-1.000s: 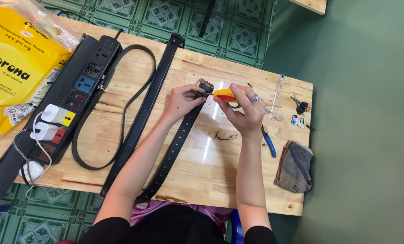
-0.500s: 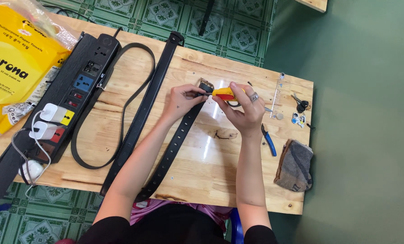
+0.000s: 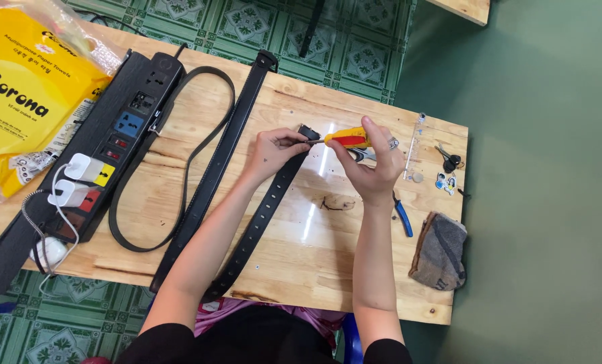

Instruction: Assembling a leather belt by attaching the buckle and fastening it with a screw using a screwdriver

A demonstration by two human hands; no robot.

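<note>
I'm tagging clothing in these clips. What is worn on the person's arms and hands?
Both forearms are bare, with black sleeves ending near the elbows. The left hand wears nothing visible. The right hand has a silver ring on one finger. No gloves or watch.

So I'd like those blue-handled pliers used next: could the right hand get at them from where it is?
Probably yes: the blue-handled pliers lie uncovered on the wood just beside the right hand, though it holds a yellow screwdriver.
</note>
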